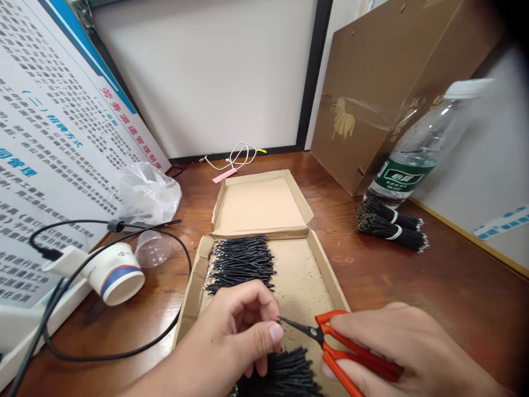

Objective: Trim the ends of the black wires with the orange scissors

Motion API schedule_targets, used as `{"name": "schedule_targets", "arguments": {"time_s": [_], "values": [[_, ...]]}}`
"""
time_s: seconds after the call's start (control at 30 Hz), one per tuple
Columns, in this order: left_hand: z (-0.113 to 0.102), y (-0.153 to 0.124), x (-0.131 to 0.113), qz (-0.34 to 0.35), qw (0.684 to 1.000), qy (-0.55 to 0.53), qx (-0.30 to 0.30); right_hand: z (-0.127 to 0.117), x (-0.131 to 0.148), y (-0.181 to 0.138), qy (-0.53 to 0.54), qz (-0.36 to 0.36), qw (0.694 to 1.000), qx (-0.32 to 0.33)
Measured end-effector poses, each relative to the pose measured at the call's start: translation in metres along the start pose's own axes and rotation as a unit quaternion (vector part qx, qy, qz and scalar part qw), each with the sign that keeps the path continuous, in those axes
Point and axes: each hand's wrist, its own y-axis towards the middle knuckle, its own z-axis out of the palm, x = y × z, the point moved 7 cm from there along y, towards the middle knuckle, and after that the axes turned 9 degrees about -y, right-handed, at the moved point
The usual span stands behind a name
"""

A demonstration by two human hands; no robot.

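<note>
My left hand is curled in a pinch over the near end of a flat cardboard box, its thumb and fingertips pressed together at the tips of the scissors. What it pinches is too small to make out. My right hand grips red-handled scissors, whose dark blades point left to my left thumb. A pile of short black wires lies across the box's middle. Another black wire bunch sits under my left hand at the near edge.
Two tied bundles of black wires lie right of the box beside a tipped plastic water bottle and a brown paper bag. At left are a tipped paper cup, a black cable, a plastic bag and a printed board.
</note>
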Motion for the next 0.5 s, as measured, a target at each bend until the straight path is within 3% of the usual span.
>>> {"name": "schedule_targets", "arguments": {"time_s": [0.2,0.5], "values": [[-0.0019,0.0004,-0.0067,0.025,0.999,0.036,-0.008,-0.0041,-0.0035,0.0067,0.005,0.024,1.0,0.001],[-0.0017,-0.0025,-0.0029,-0.003,1.0,0.029,-0.006,0.0016,-0.0024,0.0009,-0.001,0.034,0.999,0.039]]}}
